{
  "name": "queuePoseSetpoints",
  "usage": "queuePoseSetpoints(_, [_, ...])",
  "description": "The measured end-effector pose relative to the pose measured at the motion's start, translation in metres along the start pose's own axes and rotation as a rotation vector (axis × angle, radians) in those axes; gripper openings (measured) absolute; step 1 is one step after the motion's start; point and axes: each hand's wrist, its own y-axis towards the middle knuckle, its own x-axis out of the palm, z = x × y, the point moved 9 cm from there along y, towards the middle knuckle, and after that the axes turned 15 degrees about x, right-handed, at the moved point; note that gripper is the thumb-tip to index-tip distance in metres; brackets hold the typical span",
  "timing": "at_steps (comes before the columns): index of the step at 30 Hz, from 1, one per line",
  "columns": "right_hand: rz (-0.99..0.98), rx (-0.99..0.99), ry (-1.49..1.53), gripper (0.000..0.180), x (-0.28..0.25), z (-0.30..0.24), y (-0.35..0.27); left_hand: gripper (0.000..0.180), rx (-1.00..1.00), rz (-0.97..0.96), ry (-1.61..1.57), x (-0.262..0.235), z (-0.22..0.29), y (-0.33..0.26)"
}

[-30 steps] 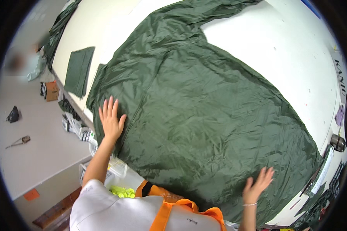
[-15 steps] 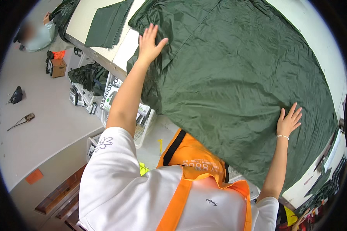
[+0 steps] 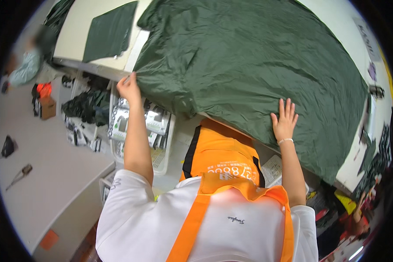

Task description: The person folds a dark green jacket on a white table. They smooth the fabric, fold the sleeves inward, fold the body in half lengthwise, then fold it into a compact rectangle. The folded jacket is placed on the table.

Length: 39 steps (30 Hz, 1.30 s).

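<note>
A large dark green sheet of thin, shiny fabric (image 3: pixel 249 65) lies wrinkled over the table, its near edge hanging past the tabletop. At its left corner, my left hand (image 3: pixel 129 88) pinches the edge between thumb and fingers. My right hand (image 3: pixel 285 122) rests flat on the near right part of the sheet, fingers spread. Whether the sheet is one layer or several, I cannot tell.
A folded green fabric piece (image 3: pixel 110 32) lies on the cream tabletop (image 3: pixel 70 43) at the far left. Below the table edge, a white basket (image 3: pixel 166 159) holds flat packages (image 3: pixel 157 120). Another person (image 3: pixel 26 67) is at the far left. My orange apron (image 3: pixel 222 148) hangs near the table.
My left hand has come nearer from lying open on the fabric to pinching its left corner. My right hand has slid left, still flat. The view has shifted.
</note>
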Motion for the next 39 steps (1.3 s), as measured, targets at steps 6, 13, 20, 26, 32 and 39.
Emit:
queuePoseSetpoints(6, [0.009,-0.016,0.039,0.066,-0.003,-0.007,0.005,0.065,-0.437,-0.262,-0.466,0.045,-0.125,-0.123])
queuePoseSetpoints(13, [0.359,0.434,0.263,0.05,-0.056,0.178,-0.035,0.083,-0.552,-0.4,-0.138,0.007,-0.048,-0.102])
queuePoseSetpoints(20, [0.18,1.536,1.653,0.062,0.088,0.459,-0.202,0.079,-0.702,-0.427,-0.367,0.006,-0.039,-0.127])
queuePoseSetpoints(26, [0.258,1.557,1.453,0.026,0.067,0.472,-0.208,0.085,-0.55,-0.548,0.133,-0.04,-0.084,-0.087])
queuePoseSetpoints(32, [0.153,1.303,0.954,0.025,-0.022,0.502,-0.217,0.064,-0.727,-0.415,-0.232,-0.089,-0.018,-0.109])
queuePoseSetpoints(39, [0.287,0.922,1.098,0.039,-0.137,0.597,0.057,0.048,-0.356,-0.506,-0.595,0.071,0.224,0.052])
